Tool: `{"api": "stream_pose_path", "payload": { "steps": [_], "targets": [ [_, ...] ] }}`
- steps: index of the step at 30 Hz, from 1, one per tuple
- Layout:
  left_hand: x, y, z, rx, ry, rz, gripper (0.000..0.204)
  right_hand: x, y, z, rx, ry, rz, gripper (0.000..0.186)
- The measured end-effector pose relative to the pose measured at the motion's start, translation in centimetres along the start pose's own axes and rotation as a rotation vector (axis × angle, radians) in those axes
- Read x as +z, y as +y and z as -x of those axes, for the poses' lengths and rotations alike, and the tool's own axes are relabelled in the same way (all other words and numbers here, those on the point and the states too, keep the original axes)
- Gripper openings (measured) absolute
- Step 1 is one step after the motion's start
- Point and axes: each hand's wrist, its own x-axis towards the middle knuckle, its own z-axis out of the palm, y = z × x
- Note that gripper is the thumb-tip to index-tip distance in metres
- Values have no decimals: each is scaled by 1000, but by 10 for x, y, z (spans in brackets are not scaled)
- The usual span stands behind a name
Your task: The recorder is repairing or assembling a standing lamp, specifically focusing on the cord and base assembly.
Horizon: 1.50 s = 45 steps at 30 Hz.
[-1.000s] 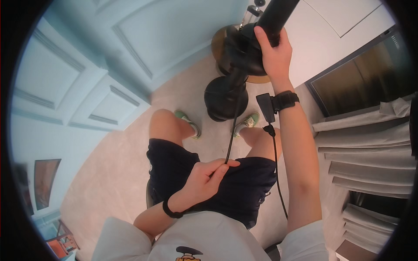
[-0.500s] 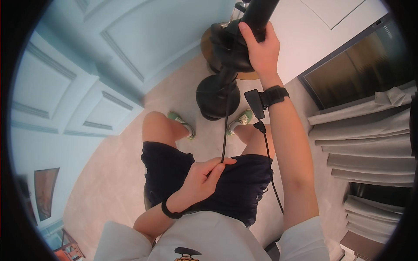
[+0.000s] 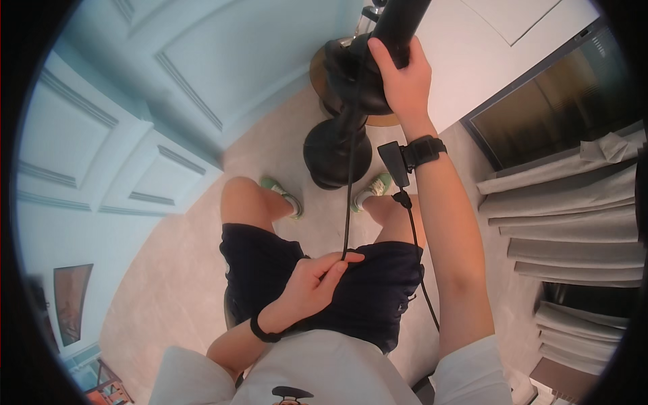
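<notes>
My right hand (image 3: 403, 75) is closed around the black tube handle (image 3: 403, 17) of an upright black appliance. Its two rounded body parts (image 3: 335, 152) stand on the floor in front of my feet. A thin black cord (image 3: 349, 175) runs from the appliance down to my waist. There my left hand (image 3: 312, 287) pinches the cord between thumb and fingers against my dark shorts. A black strap with a small box (image 3: 413, 154) sits on my right wrist, and its own cable hangs down along my forearm.
Pale blue panelled doors (image 3: 155, 101) fill the left and top. A round wooden piece (image 3: 317, 66) stands behind the appliance. Grey curtain folds (image 3: 574, 223) and a dark glass pane (image 3: 560, 101) are on the right. My feet are in green shoes (image 3: 287, 197) on beige floor.
My right hand and the appliance have shifted slightly left and up in the view. My left hand has kept its pinch on the cord at my waist.
</notes>
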Motion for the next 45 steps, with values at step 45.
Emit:
{"api": "stream_pose_path", "payload": {
  "steps": [45],
  "targets": [
    [-9,-5,-3,17,31,-19,29,3,8,8,-4,-23,3,48]
  ]
}}
